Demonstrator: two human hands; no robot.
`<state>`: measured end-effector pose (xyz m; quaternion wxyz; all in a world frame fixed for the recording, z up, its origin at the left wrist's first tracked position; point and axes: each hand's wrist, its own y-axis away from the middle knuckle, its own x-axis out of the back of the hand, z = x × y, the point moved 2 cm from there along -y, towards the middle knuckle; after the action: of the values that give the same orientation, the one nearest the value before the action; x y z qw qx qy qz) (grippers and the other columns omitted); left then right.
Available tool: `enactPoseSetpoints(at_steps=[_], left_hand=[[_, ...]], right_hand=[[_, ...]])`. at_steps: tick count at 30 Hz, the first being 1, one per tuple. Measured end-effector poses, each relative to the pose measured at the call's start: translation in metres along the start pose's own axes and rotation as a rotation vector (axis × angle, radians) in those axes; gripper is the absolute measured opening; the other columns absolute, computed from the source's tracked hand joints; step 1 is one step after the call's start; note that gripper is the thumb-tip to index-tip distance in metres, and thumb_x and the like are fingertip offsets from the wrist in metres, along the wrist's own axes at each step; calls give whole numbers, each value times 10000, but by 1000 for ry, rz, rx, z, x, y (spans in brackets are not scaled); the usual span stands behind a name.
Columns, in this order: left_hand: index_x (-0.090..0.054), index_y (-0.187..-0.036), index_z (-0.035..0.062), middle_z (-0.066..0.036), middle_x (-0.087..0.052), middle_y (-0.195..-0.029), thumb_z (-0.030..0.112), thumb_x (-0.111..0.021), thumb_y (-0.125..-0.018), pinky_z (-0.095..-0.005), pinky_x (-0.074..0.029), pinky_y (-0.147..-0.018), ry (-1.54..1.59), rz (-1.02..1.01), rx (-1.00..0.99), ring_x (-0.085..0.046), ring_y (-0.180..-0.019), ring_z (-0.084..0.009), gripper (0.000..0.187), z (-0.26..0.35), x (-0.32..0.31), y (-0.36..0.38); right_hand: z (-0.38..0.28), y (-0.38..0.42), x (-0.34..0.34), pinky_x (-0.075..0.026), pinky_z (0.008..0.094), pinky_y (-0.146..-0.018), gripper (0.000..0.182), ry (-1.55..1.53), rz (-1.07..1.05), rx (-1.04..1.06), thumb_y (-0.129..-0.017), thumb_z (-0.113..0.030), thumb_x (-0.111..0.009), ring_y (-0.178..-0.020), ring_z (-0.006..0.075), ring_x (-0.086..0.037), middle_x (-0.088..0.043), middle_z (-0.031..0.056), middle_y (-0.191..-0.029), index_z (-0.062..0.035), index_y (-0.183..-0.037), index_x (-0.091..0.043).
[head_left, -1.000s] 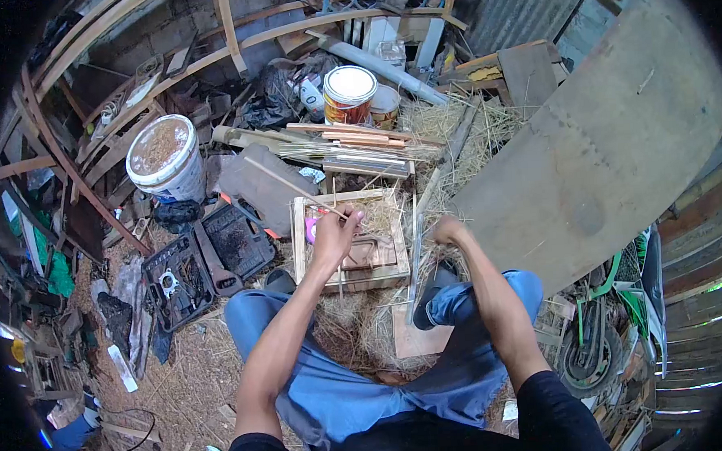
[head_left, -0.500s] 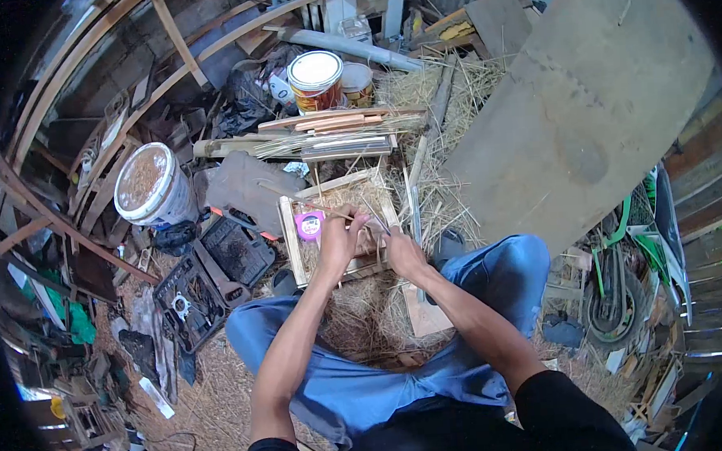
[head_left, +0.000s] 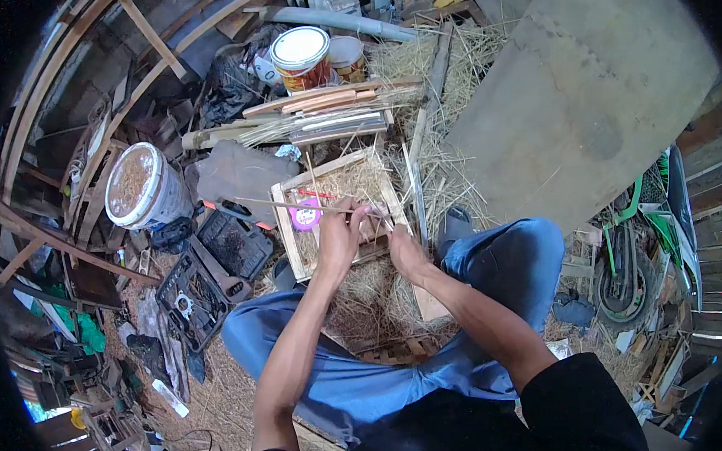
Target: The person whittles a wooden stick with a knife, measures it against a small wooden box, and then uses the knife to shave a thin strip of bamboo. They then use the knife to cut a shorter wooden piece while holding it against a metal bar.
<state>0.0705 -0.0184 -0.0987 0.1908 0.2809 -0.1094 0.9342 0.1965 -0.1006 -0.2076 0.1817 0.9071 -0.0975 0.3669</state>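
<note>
My left hand (head_left: 339,236) is closed around a thin bamboo stick (head_left: 282,203), which points out to the left. Close beside it, my right hand (head_left: 409,251) is closed on a slim object whose tip shows near the stick's end; its kind is too small to make out. Both hands are over a wooden frame box (head_left: 288,244) with straw and shavings inside. A pink tape measure (head_left: 305,216) rests at the box's left side, left of my left hand, with a thin red item (head_left: 317,193) just above it.
An open tool case (head_left: 187,304) and a bucket of shavings (head_left: 134,184) are on the left. Wood strips (head_left: 330,105) and a paint can (head_left: 300,53) lie beyond the box. A large board (head_left: 575,108) leans at the right, near a wheel (head_left: 626,289).
The stick has swung to a flatter angle, its left end lower and further left. My hands stay close together. The red item shows more clearly. The whole view has shifted slightly.
</note>
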Motion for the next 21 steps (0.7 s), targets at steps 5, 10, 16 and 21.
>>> enactPoseSetpoints(at_steps=[5,10,16,21], left_hand=[[-629,-912,-20,-165,-660,-790,92,-600,-854,-338,-483,-654,158,64,-56,-646,-715,-257,130,-1,1,4],[-644,-943,-13,-181,-660,-811,81,-559,-883,-353,-483,-660,134,68,-46,-658,-756,-283,141,-17,-13,10],[-591,-1025,-59,-158,-652,-924,88,-489,-937,-298,-551,-742,173,56,4,-663,-825,-210,199,-27,-6,4],[-568,-983,-87,-162,-631,-881,63,-464,-943,-297,-557,-702,670,217,329,-657,-799,-206,186,-66,-2,0]], right_hand=[[2,-8,-3,-485,521,-734,287,31,-26,24,-945,-209,-386,-845,477,-586,-580,333,-918,63,-956,-476],[-2,-1,2,-475,511,-778,322,9,-16,19,-950,-224,-313,-877,465,-581,-584,327,-937,59,-990,-459],[5,-5,4,-445,516,-777,362,77,-19,-14,-962,-245,-283,-883,466,-592,-594,339,-891,73,-1002,-452],[3,-10,8,-449,491,-815,342,-87,-196,103,-940,-225,-342,-850,461,-588,-604,314,-846,61,-908,-527]])
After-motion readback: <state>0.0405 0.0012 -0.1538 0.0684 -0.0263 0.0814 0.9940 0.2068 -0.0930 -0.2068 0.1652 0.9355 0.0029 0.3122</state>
